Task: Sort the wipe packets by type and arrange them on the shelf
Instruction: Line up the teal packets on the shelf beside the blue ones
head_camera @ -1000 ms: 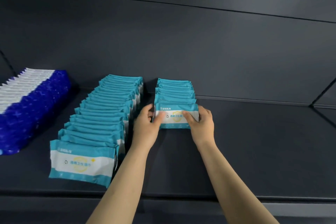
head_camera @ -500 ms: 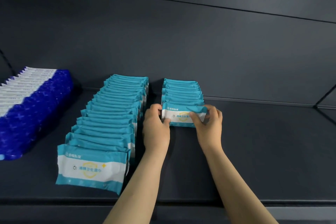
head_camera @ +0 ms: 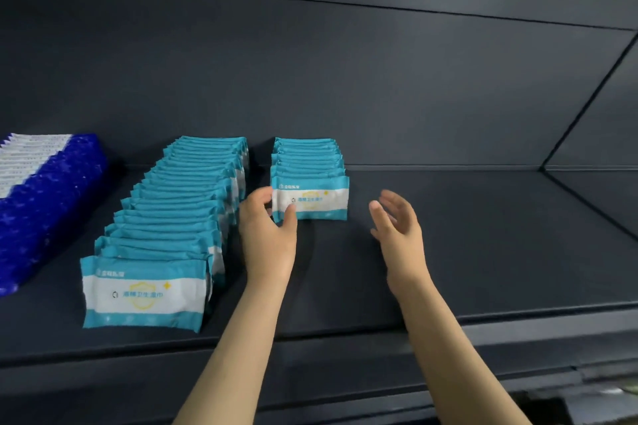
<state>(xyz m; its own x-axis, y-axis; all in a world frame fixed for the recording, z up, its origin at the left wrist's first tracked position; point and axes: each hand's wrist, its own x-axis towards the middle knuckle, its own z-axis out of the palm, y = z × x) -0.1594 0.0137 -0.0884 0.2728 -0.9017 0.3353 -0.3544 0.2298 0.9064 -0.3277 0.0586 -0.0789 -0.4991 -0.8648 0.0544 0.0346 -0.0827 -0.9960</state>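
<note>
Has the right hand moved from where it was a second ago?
Yes. The right hand has let go of the front teal packet and drawn away rightward.

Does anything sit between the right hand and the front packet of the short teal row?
Nothing visible: only bare shelf separates the right hand from that front packet; the left hand pinches its left edge.

One shelf (head_camera: 448, 252) carries three rows of wipe packets. Two are teal-and-white: a long row (head_camera: 179, 210) of about twenty packets and a short row (head_camera: 309, 179) of roughly eight. The third, a blue row (head_camera: 45, 197), overlaps too tightly to count. Two hands show: left hand (head_camera: 267, 231) and right hand (head_camera: 397, 224).
</note>
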